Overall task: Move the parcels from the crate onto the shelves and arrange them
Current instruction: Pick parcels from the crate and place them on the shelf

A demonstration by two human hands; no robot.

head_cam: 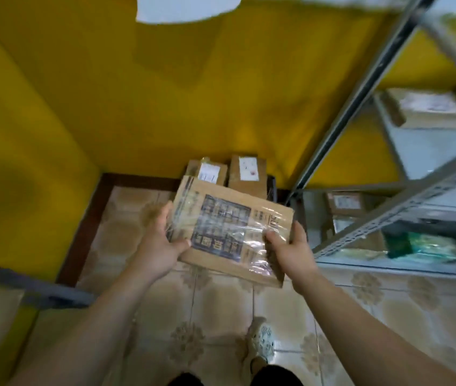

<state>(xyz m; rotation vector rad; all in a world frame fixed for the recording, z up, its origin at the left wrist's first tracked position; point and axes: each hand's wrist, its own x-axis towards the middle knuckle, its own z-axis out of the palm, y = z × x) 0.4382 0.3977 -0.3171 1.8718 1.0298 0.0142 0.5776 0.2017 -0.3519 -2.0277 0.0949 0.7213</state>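
- Flat cardboard parcel (229, 229), wrapped in clear film with a dark printed panel on top, is up in the air in front of me, over the floor, tilted with its far-left corner highest.
- My left hand (160, 246) grips the parcel's left edge: thumb on top, fingers curled under.
- My right hand (291, 249) grips the near-right edge: thumb pressed onto the film, fingers underneath and hidden.
- Just past the parcel, on the floor against the wall, is the dark crate (273, 188); only a bit of its right rim shows.
- Two brown boxes stand in it side by side, touching: left box (213, 172) and right box (247, 174), each with a white label on top.
- Right of the crate is the grey metal shelving (360, 101), blurred.
- A labelled box (427, 107) sits on a higher shelf, another labelled box (345, 203) on a lower one, and a green packet (416, 246) on the lowest shelf, near side.
- Yellow wall (109, 93) fills the far and left side.
- Beige patterned floor tiles (207, 302) lie below, with one light shoe (261, 341) near the bottom edge.
- Grey bar (26, 280) crosses the near left; I can't tell what it is.
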